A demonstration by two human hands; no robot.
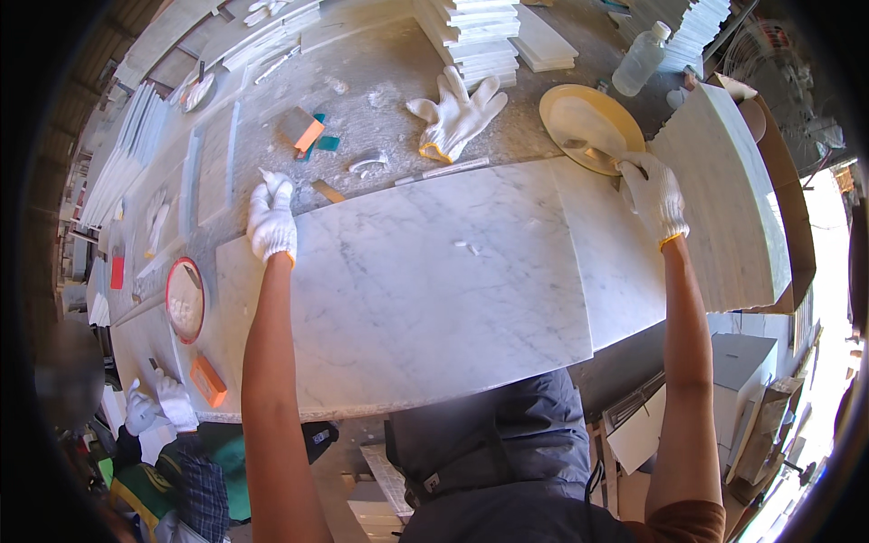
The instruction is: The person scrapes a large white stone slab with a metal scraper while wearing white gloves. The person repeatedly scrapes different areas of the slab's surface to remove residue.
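Head view: the person's right hand (pixel 650 192), in a white knit glove, is closed with its fingertips pinching a scraper (pixel 601 159), whose blade reaches over the near part of a yellow plate (pixel 584 113) beyond the slabs. The left hand (pixel 272 217), gloved likewise, is curled at the far left part of the large slab (pixel 416 281); whether it grasps anything cannot be told, as its fingers hide the palm. That slab, pale with grey veins, lies flat in front of the person, a few small white bits (pixel 467 246) near its middle. Along its right side is a whiter slab (pixel 611 258), under the right forearm. Just past the far edge lie a wooden stick (pixel 328 191), a white strip (pixel 442 172) and a curved white piece (pixel 368 162). Farther off are an orange block (pixel 306 134) by teal pieces (pixel 328 143), and a loose glove (pixel 460 116) with its yellow-edged cuff toward the slab. Behind that rises a stack of tiles (pixel 484 41); a clear bottle (pixel 641 61) stands to the right of it. At the right a thick pale stone (pixel 729 204) sits beside a cardboard box (pixel 798 172). On the left lie a red-rimmed bowl (pixel 186 306) of whitish stuff and a second orange block (pixel 208 380), near a co-worker's gloved hands (pixel 174 401).
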